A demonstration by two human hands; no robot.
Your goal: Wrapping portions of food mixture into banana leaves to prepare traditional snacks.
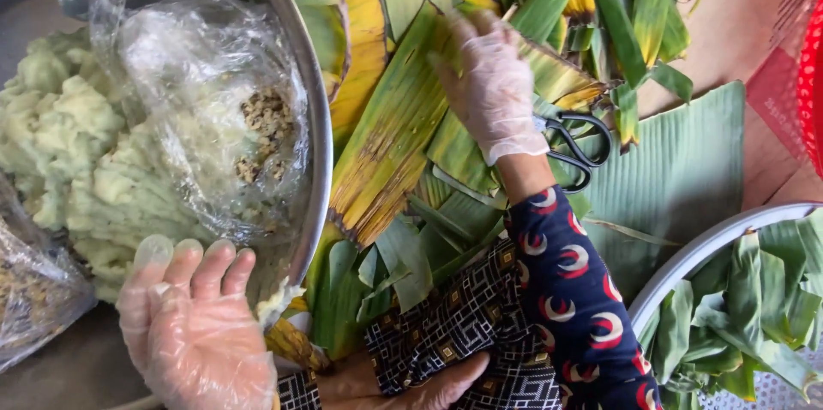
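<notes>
Leaf: a long banana leaf strip (390, 131), green with yellowed, brown-edged margins, lies slanted on top of the leaf heap just right of the bowl; its upper end is under the right hand.
Right hand: gloved in thin clear plastic (490, 84), fingers laid flat and slightly spread on the strip's upper end, pressing rather than pinching; its sleeve (574, 290) is dark blue with red and white crescents.
Left hand: also gloved (193, 324), fingers together and loosely bent, resting at the near rim of the bowl, holding nothing that I can see.
Surface: a brownish board (754, 24) shows at upper right; the rest is covered by leaves, and a wide green leaf sheet (686, 161) is spread over it.
Around: black-handled scissors (579, 148) lie just beside the right wrist, partly hidden by it; a patterned black cloth (454, 324) and a bare hand (429, 388) sit at the bottom edge.
Bowl: a big steel bowl (319, 118) holds pale green dough (69, 144) and a crumpled clear bag (214, 93) with brownish filling inside.
Tray: a grey-rimmed tray (686, 260) at lower right holds folded green leaf parcels (754, 316).
Edge: something red (810, 84) shows at far right, too cropped to tell.
</notes>
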